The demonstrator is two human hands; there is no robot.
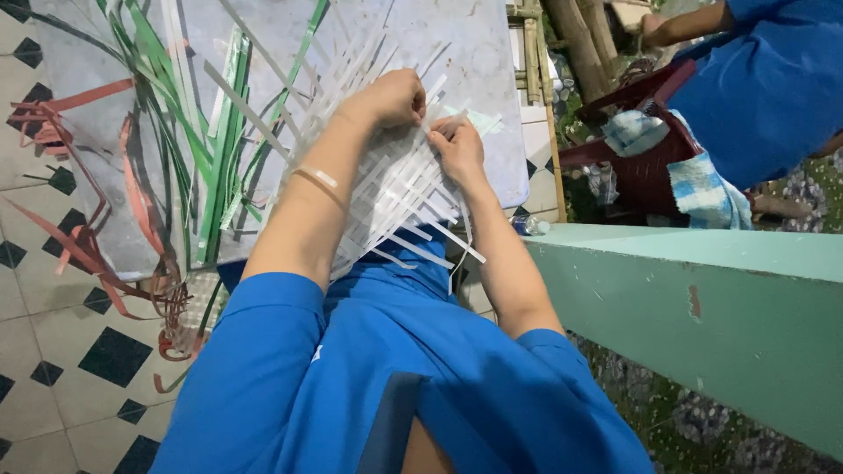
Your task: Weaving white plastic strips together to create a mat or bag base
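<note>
- Left hand (386,98) curls its fingers, pinching white strips of the woven mat (395,189).
- Right hand (458,145) pinches 1 white strip beside it.
- Green strips (219,149) lie on the grey table (474,53).

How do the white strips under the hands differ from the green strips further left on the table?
The white strips are interlaced into a flat woven mat; the green strips lie loose and unwoven. Both hands, the left hand and the right hand, work on the white ones; neither touches the green. The white mat overhangs the table edge toward the person, while the green strips lie further left. Both are thin, flat bands.
</note>
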